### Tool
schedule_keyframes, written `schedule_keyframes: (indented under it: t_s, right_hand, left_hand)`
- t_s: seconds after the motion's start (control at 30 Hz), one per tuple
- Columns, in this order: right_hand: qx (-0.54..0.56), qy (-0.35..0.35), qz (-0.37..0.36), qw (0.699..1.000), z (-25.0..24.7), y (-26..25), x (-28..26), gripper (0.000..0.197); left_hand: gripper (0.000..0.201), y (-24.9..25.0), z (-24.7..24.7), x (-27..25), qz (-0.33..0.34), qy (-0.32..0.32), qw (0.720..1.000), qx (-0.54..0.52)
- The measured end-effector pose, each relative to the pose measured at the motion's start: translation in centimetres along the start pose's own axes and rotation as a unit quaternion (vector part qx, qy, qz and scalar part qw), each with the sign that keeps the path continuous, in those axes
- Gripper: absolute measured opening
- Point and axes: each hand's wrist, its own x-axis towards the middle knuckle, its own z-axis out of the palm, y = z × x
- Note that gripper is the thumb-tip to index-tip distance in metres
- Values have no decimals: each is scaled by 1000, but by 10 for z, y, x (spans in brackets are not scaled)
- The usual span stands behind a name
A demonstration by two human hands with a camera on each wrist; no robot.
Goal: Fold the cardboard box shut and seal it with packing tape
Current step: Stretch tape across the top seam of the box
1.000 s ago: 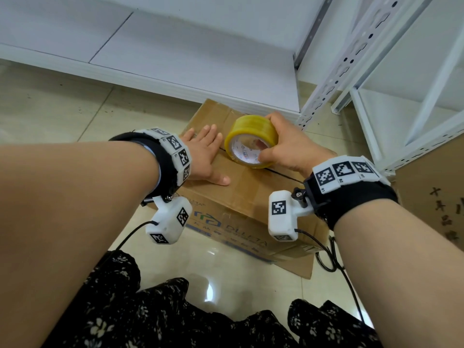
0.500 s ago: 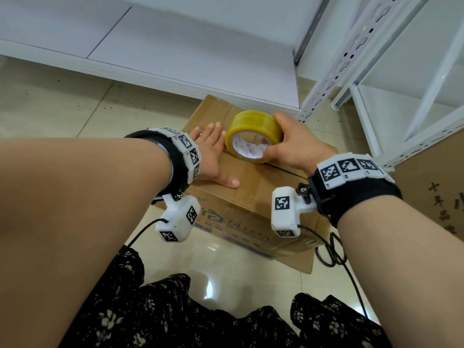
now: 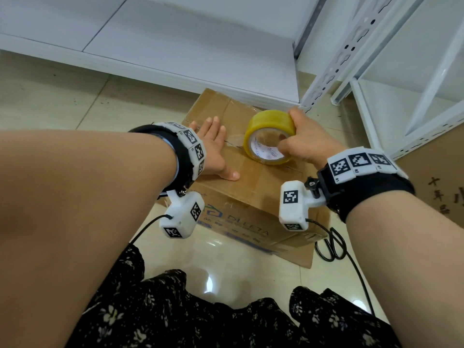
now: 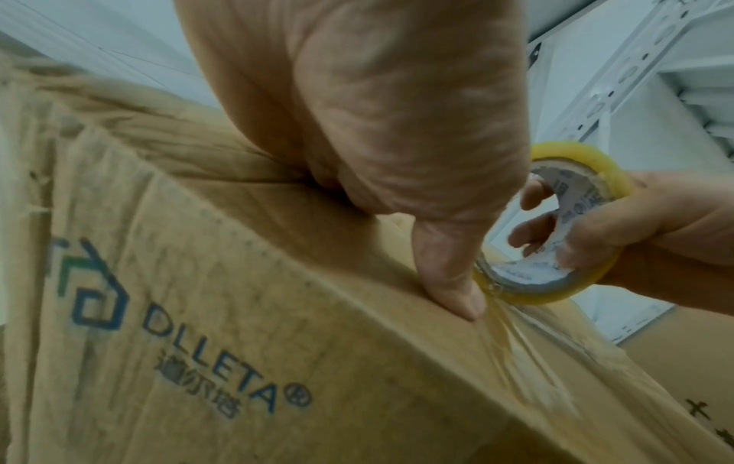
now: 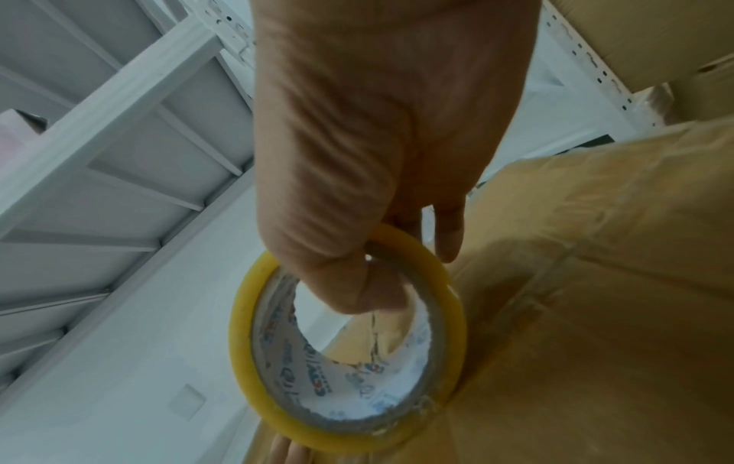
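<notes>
The brown cardboard box point(image 3: 253, 182), flaps closed, sits on the floor tiles point(image 3: 62, 101). The left hand point(image 3: 213, 146) presses flat on its top, fingers straight. The right hand point(image 3: 306, 139) grips the yellow tape roll point(image 3: 268, 126) upright on the box's centre seam.

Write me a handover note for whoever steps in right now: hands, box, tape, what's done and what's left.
Left hand: flat, fingers straight, pressing the top of the cardboard box beside the seam.
Right hand: grips the tape roll, thumb through its core, roll standing on edge on the seam.
Done: flaps folded shut; a strip of tape runs from the roll over the near edge.
Left: run the tape on along the seam to the far edge, cut it, press it down.
</notes>
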Motion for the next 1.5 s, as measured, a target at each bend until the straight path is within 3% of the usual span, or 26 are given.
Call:
schedule_keyframes:
  t_s: [0.13, 0.27, 0.77, 0.9, 1.07, 1.27, 1.4, 1.5]
  right_hand:
    - [88, -19, -6, 996, 3, 9, -8, 62]
    - [98, -32, -10, 995, 5, 11, -9, 69]
    - [-51, -44, 9, 998, -21, 6, -9, 42]
    - [-72, -87, 26, 993, -31, 12, -10, 48]
    - [-36, -100, 21, 994, -27, 22, -14, 73]
    - [46, -115, -2, 992, -21, 22, -12, 72]
    - [74, -139, 1, 987, -19, 37, -15, 68]
    - [64, -118, -8, 991, -10, 40, -14, 75]
  left_hand:
    - [115, 11, -1, 1, 14, 15, 1000, -12]
    - [128, 16, 4, 3, 54, 14, 998, -9]
    - [127, 17, 5, 2, 52, 5, 999, 14]
    - [127, 18, 5, 1, 48, 4, 999, 15]
    - [117, 35, -2, -1, 67, -11, 997, 19]
    - [100, 45, 0, 1, 100, -25, 994, 31]
    - [121, 39, 5, 5, 111, -49, 993, 13]
    - [132, 34, 6, 9, 116, -46, 992, 9]
